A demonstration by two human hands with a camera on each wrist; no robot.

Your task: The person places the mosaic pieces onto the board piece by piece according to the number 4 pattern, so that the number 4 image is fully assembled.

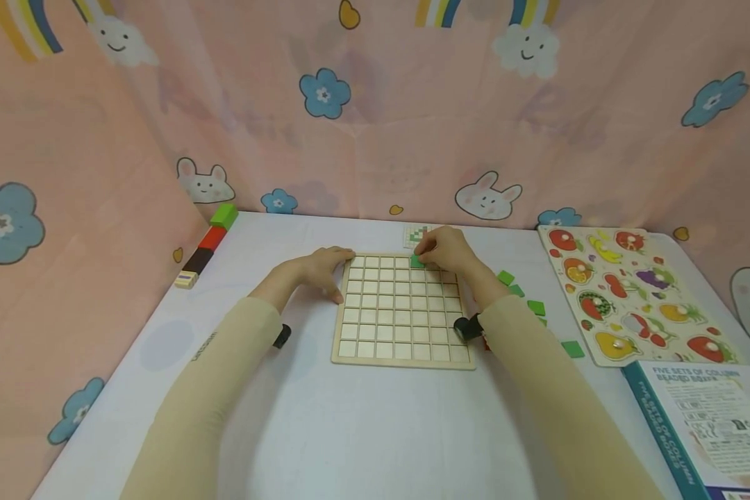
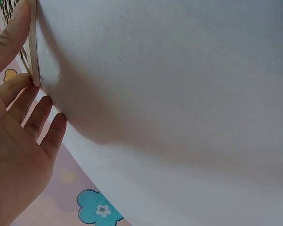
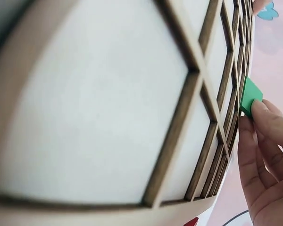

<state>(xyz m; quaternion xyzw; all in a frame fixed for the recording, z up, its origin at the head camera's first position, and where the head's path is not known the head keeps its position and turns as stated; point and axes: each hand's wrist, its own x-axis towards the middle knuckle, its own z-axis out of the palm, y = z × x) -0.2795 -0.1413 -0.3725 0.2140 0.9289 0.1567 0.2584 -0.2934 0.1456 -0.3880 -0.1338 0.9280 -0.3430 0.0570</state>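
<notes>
A square wooden grid board (image 1: 403,363) with rows of pale square cells lies on the white table. My right hand (image 1: 446,248) is over its far edge and pinches a green square tile (image 3: 250,95) between thumb and fingers. In the right wrist view that tile is tilted against the grid strips at the far row. My left hand (image 1: 319,267) rests at the board's far left corner. Its thumb touches the left side and the index finger reaches the corner, the other fingers spread loosely. Just beyond the board lies a small pattern card (image 1: 412,235), partly hidden behind my right hand.
Several loose green tiles (image 1: 535,307) lie right of the board, some hidden under my right forearm. A fruit puzzle board (image 1: 631,295) and a boxed set (image 1: 706,417) occupy the right side. Coloured blocks (image 1: 212,238) line the left edge. A pink curtain (image 1: 375,153) hangs behind.
</notes>
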